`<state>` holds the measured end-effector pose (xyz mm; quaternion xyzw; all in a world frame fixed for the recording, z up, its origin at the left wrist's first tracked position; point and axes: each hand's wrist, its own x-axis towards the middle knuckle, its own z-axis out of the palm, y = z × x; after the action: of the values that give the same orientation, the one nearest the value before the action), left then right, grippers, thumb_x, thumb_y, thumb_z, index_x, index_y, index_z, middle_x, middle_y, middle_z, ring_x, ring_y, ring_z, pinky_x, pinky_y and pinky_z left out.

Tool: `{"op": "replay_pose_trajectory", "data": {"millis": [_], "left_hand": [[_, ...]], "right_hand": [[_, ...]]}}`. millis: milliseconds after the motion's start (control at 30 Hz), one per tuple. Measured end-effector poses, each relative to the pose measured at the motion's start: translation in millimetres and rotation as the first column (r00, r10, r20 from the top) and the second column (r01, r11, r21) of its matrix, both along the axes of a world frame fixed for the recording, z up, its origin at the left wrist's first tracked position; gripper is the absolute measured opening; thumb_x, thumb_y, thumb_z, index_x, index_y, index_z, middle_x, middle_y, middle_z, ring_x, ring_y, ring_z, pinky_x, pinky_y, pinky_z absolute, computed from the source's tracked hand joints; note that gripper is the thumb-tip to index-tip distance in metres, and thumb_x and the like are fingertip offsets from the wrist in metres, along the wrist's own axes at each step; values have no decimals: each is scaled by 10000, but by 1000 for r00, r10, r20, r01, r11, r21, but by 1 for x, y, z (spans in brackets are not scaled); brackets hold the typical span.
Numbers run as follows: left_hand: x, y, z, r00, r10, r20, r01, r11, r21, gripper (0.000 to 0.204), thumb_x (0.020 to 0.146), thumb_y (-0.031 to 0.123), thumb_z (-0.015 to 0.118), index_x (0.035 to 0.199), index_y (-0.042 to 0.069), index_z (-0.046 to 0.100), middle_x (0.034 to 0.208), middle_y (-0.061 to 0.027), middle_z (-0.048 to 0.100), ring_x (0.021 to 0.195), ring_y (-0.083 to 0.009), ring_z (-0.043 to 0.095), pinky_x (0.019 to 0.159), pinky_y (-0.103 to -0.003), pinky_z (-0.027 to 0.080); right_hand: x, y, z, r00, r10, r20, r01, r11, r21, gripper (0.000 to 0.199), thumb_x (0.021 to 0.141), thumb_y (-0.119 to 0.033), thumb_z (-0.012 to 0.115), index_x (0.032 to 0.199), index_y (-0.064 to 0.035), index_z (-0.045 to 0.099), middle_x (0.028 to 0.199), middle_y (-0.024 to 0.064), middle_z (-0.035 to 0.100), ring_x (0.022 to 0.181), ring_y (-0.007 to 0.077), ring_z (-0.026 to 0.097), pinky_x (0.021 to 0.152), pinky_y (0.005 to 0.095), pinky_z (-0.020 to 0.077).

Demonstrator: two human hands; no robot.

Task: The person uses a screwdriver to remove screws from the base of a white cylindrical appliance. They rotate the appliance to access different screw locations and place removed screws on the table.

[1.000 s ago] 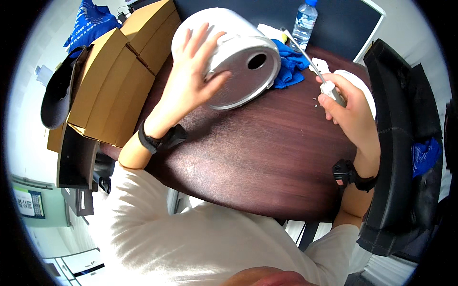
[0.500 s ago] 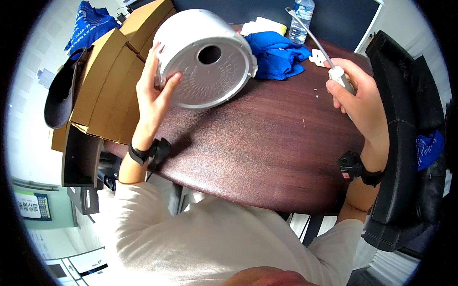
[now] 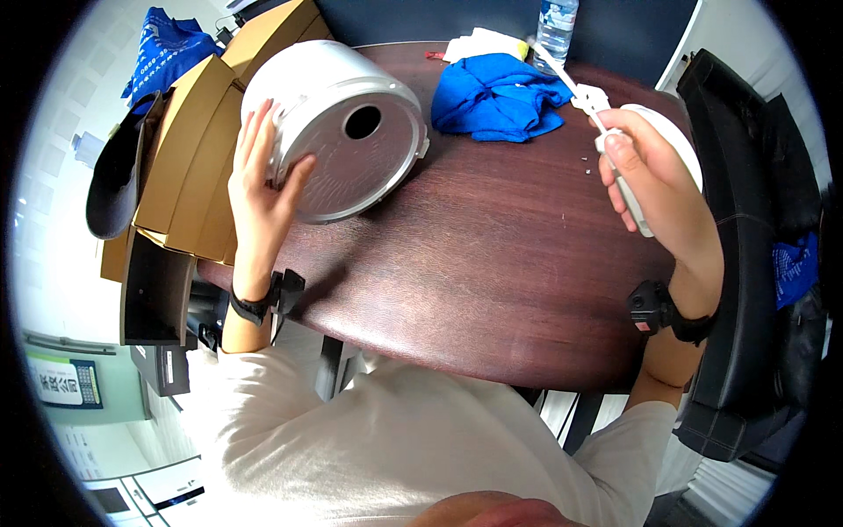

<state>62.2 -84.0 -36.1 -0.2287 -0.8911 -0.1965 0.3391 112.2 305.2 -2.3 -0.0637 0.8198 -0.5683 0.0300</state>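
At the left of the table, a white drum-shaped appliance housing (image 3: 316, 75) is tilted so that its flat grey base, with a round dark hole, faces me. My left hand (image 3: 268, 176) grips its left side, fingers along the wall and thumb over the base's edge. Its underside meets or nearly meets the tabletop; I cannot tell which. On the right, my right hand (image 3: 645, 162) is closed around the pale handle of a screwdriver (image 3: 630, 195), whose metal shaft points up and away. Beneath that hand lies a white rounded piece (image 3: 674, 130), partly hidden.
A crumpled blue cloth (image 3: 496, 101) lies at the back of the dark wooden table (image 3: 474, 263), near a water bottle (image 3: 555, 35) and a small white plastic part (image 3: 590, 98). Tiny bits (image 3: 587, 165) are scattered nearby. Cardboard boxes (image 3: 189, 158) stand left; a black chair (image 3: 738, 263) stands right.
The housing has moved left and lower with my left hand. My right hand has shifted slightly right and down with the screwdriver; the white rounded piece beneath it now shows.
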Motion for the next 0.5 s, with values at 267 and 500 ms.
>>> {"op": "replay_pose_trajectory", "data": {"millis": [267,500], "left_hand": [[-43,37,14,990,-141,23,139,987,79,492,760,97,744,1217,64,563,1386,-140,510,1333,-333,424,1088,-435,361],[-64,25,28,953,-296,58,301,945,-125,565,754,116,633,1310,63,544,1379,-168,507,1351,-348,396,1103,-457,317]], "right_hand": [[-5,-21,-25,978,171,-122,-187,973,-135,425,904,-22,546,1312,-41,424,905,24,550,638,52,521,450,195,403],[-8,-51,-29,985,173,-1,-172,981,-91,374,917,-99,611,1264,-67,478,843,16,576,633,59,519,543,219,435]]}}
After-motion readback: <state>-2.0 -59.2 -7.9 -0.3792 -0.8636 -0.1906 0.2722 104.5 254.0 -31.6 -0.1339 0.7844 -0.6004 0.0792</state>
